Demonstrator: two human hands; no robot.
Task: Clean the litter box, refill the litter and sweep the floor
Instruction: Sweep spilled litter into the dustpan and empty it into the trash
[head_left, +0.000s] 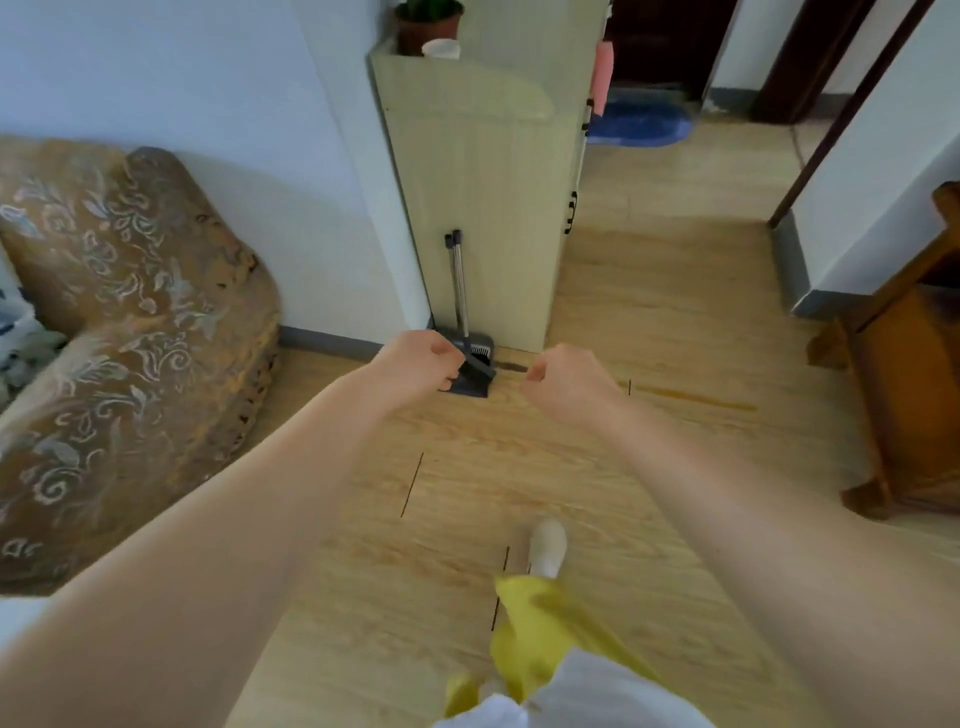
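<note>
**Reaching for the broom and dustpan by the cabinet**

The wood floor (649, 322) is filling most of the view, running from the person's feet to a doorway at the back, where a blue mat (641, 124) is lying. No litter box or litter is showing anywhere, so the sweeping part of the job looks like the step in hand. A patterned sofa (119, 322) is sitting along the wall on the left, and a brown wooden piece of furniture (904, 374) is standing at the right edge. Between them, a tall pale cabinet (483, 208) is standing against the wall, with a potted plant (428, 23) on top.

The broom and dustpan set (470, 358) is standing upright on the floor, just beside the cabinet's side panel, its two thin handles (457, 280) seeming to lean against it, likely parked there to stay out of the walkway.

Both bare arms are stretching forward toward it. The left hand (418, 366) is loosely curled, its fingers overlapping the dustpan in the picture, though whether it is touching is unclear. The right hand (569, 384) is curled into a loose fist nearby, holding nothing that shows. One foot in a light shoe (548, 545) is stepping forward.
</note>
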